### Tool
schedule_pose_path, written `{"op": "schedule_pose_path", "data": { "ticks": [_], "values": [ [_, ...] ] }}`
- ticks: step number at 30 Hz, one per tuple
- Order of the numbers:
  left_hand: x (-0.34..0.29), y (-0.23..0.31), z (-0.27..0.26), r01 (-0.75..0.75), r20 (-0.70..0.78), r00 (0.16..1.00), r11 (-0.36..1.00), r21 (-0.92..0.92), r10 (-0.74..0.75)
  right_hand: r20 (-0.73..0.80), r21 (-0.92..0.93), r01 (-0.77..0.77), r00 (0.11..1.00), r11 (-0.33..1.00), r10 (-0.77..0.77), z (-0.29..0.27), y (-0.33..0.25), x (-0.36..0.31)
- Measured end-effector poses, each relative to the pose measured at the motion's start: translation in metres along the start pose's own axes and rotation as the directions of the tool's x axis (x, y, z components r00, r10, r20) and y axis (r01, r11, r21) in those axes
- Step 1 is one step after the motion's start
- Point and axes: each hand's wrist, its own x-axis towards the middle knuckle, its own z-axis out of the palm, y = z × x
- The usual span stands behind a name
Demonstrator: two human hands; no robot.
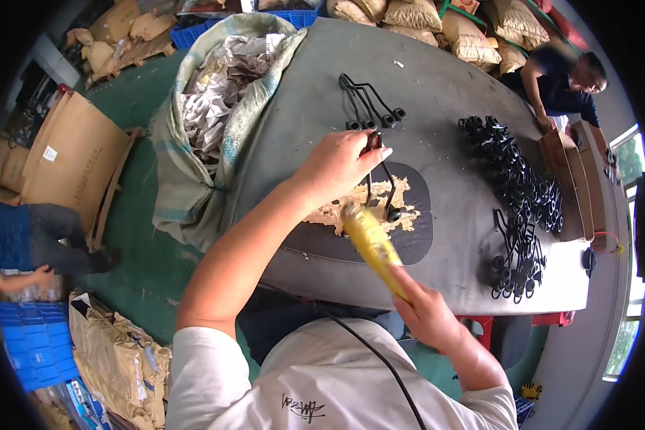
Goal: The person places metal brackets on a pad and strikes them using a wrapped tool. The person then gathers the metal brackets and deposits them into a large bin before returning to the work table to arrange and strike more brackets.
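Note:
My left hand (340, 168) pinches the top of a bent black rod (393, 213), whose legs point down and end in round black pieces. Beneath it lies a dark pad (417, 242) with a worn, torn tan patch in its middle. In my right hand (428, 315) is a thick yellow stick (374, 242), gripped at its near end. The stick slants up and left, and its brownish tip is beside the rod's lower legs; blur hides whether they touch. Just beyond my left hand, a few similar bent black rods (369, 104) rest on the grey table (301, 93).
A heap of black rods (512, 172) covers the table's right side, beside a cardboard box (567, 186). A large sack (172, 136) of crumpled paper stands against the left edge. One person (562, 82) works at far right; another (36, 236) is at left. Filled sacks (412, 14) line the back.

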Motion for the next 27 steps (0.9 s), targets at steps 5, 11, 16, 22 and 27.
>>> {"op": "schedule_pose_path", "data": {
  "ticks": [5, 11, 16, 22, 27],
  "values": [
    [0.001, -0.005, -0.008, 0.164, 0.019, 0.986, 0.981, 0.104, -0.167, -0.065, 0.143, -0.073, 0.994, 0.987, 0.083, -0.004, 0.020, -0.016],
    [0.016, -0.015, -0.005, 0.387, 0.049, 0.918, 0.868, -0.312, -0.393, -0.528, -0.017, -0.207, 0.833, 0.978, 0.167, -0.007, 0.054, -0.053],
    [0.093, -0.035, 0.001, 0.388, 0.041, 0.918, 0.874, -0.293, -0.394, -0.606, -0.126, -0.557, 0.698, 0.821, 0.381, -0.026, 0.066, -0.067],
    [0.087, -0.092, 0.033, 0.155, -0.228, 0.971, 0.915, 0.373, -0.071, -0.851, -0.446, -0.654, 0.522, 0.611, -0.061, -0.076, 0.081, -0.087],
    [0.029, -0.080, 0.077, 0.067, -0.092, 0.996, 0.782, 0.620, -0.013, -0.903, -0.407, -0.805, 0.426, 0.431, -0.056, -0.106, 0.116, -0.101]
  ]
}}
